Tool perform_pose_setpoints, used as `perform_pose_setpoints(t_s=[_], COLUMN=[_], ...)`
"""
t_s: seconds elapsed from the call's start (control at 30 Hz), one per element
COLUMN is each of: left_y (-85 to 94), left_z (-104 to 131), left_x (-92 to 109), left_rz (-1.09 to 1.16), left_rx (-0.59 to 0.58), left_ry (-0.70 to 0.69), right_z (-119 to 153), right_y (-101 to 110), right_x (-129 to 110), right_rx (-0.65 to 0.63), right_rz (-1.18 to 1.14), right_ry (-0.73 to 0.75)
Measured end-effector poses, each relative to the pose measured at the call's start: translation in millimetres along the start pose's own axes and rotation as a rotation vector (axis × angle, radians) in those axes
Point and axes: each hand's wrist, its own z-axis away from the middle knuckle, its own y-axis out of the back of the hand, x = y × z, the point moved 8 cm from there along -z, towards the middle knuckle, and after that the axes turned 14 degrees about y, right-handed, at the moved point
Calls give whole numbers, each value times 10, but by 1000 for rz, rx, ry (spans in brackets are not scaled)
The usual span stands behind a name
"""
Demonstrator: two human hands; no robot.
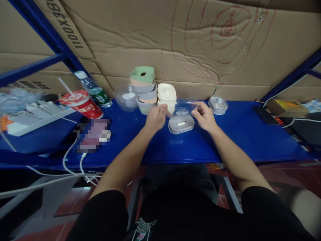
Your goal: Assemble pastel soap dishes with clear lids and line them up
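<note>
Between my two hands is a clear plastic lid with a round pale label, raised over the blue table. My left hand pinches its left edge, fingers closed. On the right edge, my right hand grips it between thumb and fingers. Just below and nearer to me sits a grey oval-cornered container with a small white piece in its middle. Cream containers are stacked behind my left hand. Beyond my right hand, another grey container rests under a clear lid.
Left of the cream stack rise green, peach and grey containers, beside nested clear lids. A red cup, water bottle and power strip are at left. A black phone and box lie right.
</note>
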Motion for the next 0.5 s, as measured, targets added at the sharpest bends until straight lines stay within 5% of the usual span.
perform_pose_setpoints(t_s=[0.13,0.5], left_y=[-237,-433], left_z=[130,130], left_x=[58,-144], left_rz=[-163,-736], left_rx=[-43,-222], left_ry=[68,298], right_z=[-26,105], right_y=[6,-211], right_x=[58,372], right_rx=[-68,-654], right_rz=[112,365], right_ry=[-55,-364])
